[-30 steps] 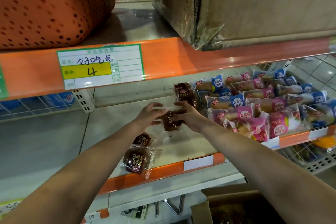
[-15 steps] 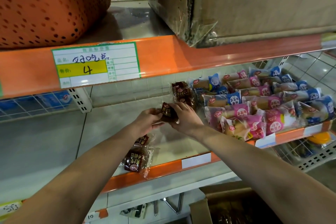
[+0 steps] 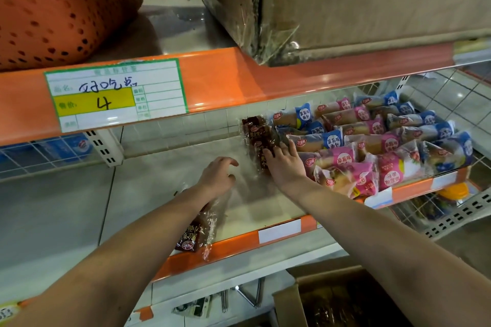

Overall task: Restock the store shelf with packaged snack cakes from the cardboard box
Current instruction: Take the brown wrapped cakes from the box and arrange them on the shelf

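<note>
A row of brown snack cake packs point(image 3: 255, 132) lies on the pale shelf point(image 3: 159, 183), beside pink and blue bread packs point(image 3: 372, 146). My right hand point(image 3: 285, 167) rests flat with spread fingers on the nearest brown pack point(image 3: 261, 166) of that row. Just to the left, my left hand point(image 3: 219, 176) hovers over the shelf, fingers loosely curled and holding nothing. One more brown pack point(image 3: 192, 237) lies at the shelf's orange front lip, partly hidden by my left forearm. The open cardboard box point(image 3: 288, 302) stands below, at the bottom of the view.
The shelf above carries an orange perforated basket point(image 3: 53, 8), a large taped cardboard carton point(image 3: 372, 0) and a price label point(image 3: 114, 93) on its orange edge. A wire divider point(image 3: 39, 159) bounds the left. The shelf's left part is bare.
Both hands held one brown pack together over the shelf; now it lies at the end of the brown row under my right fingers, and my left hand has let go and drawn back.
</note>
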Demonstrator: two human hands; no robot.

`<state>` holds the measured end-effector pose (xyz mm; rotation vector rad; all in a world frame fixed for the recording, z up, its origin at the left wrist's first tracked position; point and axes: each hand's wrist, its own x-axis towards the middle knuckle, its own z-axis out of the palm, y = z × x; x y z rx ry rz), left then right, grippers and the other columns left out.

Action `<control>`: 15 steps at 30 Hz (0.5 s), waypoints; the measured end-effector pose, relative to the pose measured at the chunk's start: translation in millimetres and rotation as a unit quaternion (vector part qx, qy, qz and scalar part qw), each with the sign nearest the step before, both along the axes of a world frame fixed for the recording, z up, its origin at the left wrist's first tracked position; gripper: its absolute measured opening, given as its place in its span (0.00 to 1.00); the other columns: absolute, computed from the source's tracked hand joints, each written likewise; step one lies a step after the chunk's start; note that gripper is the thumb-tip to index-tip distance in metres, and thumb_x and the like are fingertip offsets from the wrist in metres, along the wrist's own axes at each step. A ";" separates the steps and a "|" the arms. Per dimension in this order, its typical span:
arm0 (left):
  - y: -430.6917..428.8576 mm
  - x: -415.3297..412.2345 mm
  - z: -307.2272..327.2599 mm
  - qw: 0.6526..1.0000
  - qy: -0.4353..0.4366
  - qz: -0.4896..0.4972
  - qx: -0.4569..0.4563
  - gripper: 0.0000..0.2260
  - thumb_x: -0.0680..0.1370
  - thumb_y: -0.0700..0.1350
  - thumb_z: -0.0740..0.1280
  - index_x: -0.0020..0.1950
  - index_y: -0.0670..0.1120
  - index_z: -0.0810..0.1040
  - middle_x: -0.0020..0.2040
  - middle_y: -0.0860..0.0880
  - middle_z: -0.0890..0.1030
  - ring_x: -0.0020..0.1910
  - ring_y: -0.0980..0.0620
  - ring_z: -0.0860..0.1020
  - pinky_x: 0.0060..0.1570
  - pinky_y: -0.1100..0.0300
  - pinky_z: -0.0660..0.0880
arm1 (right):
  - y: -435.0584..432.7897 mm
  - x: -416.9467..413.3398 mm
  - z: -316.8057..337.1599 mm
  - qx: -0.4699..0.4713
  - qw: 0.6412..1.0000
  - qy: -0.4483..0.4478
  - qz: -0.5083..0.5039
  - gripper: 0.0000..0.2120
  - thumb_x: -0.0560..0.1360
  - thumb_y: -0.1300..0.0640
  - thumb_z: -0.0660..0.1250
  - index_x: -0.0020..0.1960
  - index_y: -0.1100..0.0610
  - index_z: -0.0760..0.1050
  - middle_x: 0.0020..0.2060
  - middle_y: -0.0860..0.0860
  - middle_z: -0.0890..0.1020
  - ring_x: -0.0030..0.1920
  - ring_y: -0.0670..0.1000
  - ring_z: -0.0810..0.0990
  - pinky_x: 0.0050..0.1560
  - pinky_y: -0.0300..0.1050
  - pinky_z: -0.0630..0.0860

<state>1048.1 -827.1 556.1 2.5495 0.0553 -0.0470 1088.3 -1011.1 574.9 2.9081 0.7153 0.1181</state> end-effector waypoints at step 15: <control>14.9 -8.9 0.2 0.994 0.004 -0.019 0.112 0.17 0.77 0.44 0.62 0.67 0.50 0.71 0.71 0.48 0.65 0.72 0.46 0.61 0.73 0.50 0.53 | 30.1 -11.3 10.9 0.080 0.989 -0.009 0.128 0.32 0.76 0.52 0.60 0.78 0.56 0.53 0.75 0.56 0.58 0.75 0.57 0.54 0.71 0.54 0.32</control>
